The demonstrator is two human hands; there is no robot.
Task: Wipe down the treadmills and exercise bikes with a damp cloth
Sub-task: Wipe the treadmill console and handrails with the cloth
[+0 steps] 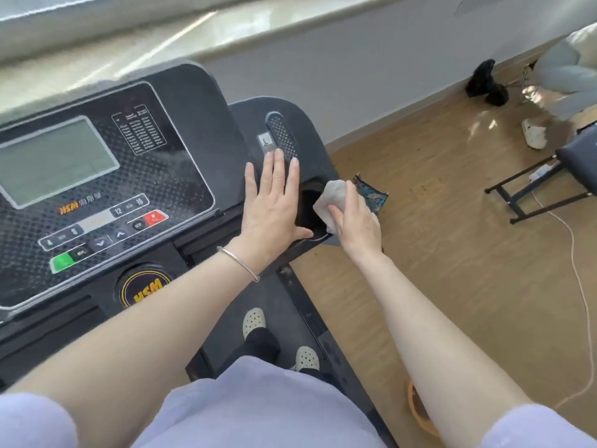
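I stand on a black treadmill whose console [106, 176] with a grey screen and buttons fills the left of the view. My left hand [271, 202] lies flat, fingers straight, on the console's right wing beside a round cup holder [308, 208]. My right hand [355, 218] grips a white cloth [332, 197] and holds it against the cup holder's right rim. The cloth's lower part is hidden under my fingers.
A patterned blue pouch [371, 195] lies just past my right hand. On the wooden floor to the right are a black bench frame [533, 185], a white cable [578, 286] and black dumbbells [486, 82]. Another person's leg and shoe [534, 134] are at far right. A window sill runs behind the console.
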